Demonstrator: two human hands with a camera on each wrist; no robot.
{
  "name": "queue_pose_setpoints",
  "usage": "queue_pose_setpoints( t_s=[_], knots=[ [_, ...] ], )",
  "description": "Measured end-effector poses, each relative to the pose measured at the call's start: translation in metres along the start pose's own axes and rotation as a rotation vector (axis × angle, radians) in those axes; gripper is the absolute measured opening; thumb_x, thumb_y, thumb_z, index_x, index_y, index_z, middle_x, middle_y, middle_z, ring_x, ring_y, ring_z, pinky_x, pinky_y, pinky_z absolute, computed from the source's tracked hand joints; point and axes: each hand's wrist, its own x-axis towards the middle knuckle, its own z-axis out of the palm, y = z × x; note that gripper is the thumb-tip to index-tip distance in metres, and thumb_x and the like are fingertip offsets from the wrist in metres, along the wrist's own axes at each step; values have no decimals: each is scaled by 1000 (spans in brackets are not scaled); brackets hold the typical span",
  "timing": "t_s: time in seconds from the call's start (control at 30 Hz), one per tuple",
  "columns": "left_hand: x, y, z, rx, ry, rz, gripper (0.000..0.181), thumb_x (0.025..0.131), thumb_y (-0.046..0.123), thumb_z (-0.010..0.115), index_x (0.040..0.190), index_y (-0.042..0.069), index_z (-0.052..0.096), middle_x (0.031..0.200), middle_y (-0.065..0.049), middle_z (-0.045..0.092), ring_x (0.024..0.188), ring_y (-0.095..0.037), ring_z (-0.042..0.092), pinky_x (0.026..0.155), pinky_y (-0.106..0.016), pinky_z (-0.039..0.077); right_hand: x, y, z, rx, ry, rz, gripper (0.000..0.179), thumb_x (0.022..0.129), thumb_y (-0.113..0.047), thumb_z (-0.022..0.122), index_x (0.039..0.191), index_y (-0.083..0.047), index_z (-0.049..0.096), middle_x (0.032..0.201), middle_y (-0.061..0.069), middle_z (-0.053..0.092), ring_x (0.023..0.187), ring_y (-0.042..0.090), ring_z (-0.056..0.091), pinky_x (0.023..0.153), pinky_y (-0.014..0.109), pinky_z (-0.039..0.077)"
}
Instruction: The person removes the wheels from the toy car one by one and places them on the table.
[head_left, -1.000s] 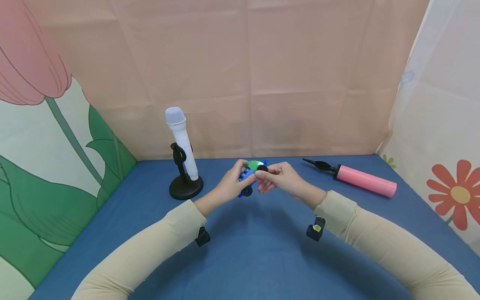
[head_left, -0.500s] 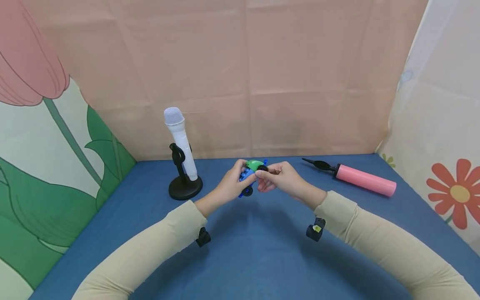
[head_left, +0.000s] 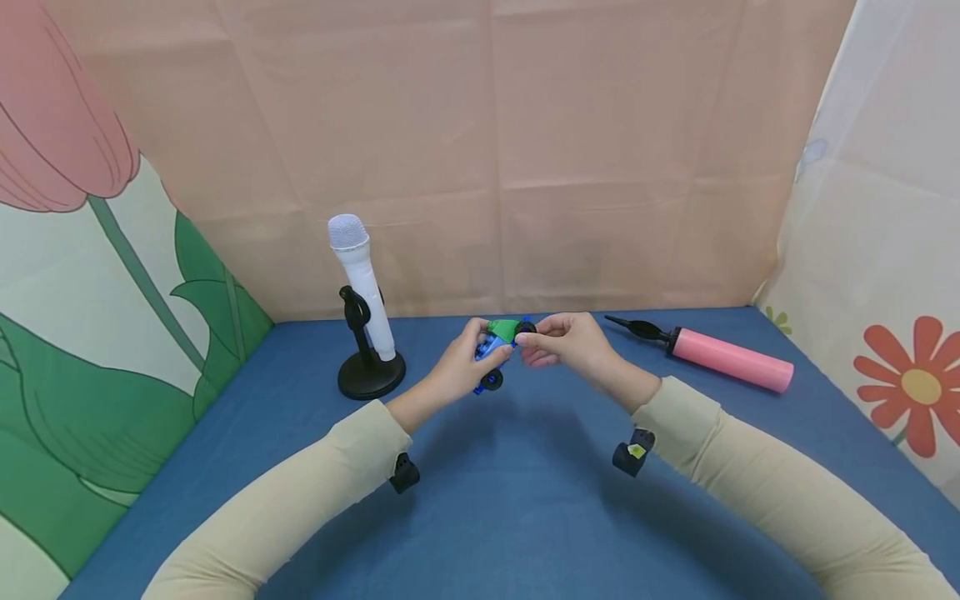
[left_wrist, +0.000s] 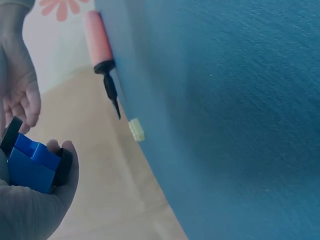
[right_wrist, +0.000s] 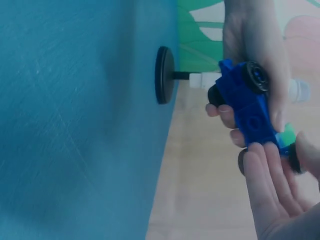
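A small blue toy car with a green top and black wheels is held up above the blue table, near its far edge. My left hand grips the car's body, thumb on the near side and fingers around the far side. From the other end, my right hand has its thumb at a black wheel. In the right wrist view its fingers lie against the car's blue underside. The left wrist view shows only part of the car inside the left hand.
Left of the hands, a white microphone leans in a black stand. A pink hand pump with a black nozzle lies at the right. Behind the blue table hangs a beige cloth; printed panels flank both sides.
My right hand has shifted slightly up and to the right, its thumb lifting at the wheel. The car has tipped a little to the left in the left hand.
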Motion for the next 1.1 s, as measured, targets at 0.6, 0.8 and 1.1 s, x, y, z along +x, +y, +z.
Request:
queue_pose_setpoints(
  t_s=[0.6, 0.8, 1.1],
  knots=[
    [-1, -5, -2, -5, 38, -66, 49, 99, 35, 56, 135, 8, 36, 121, -12, 62, 102, -24, 59, 84, -38, 51, 14, -2, -7, 125, -33, 119, 37, 91, -21, 69, 116, 5, 62, 97, 17, 73, 81, 22, 73, 80, 37, 58],
    [-2, -10, -2, 6, 45, -106, 55, 98, 37, 56, 138, 8, 34, 126, -15, 59, 104, -26, 58, 83, -39, 51, 19, -7, -16, 180, -31, 90, 36, 91, -18, 68, 118, 5, 59, 95, 14, 73, 78, 18, 72, 86, 40, 55],
    [-7, -15, -7, 17, 57, -133, 57, 98, 39, 56, 141, 9, 33, 133, -14, 57, 110, -26, 59, 87, -42, 51, 35, 7, -28, 171, 23, 161, 31, 92, -18, 67, 116, -1, 58, 88, 7, 74, 78, 18, 73, 78, 35, 58]
  ],
)
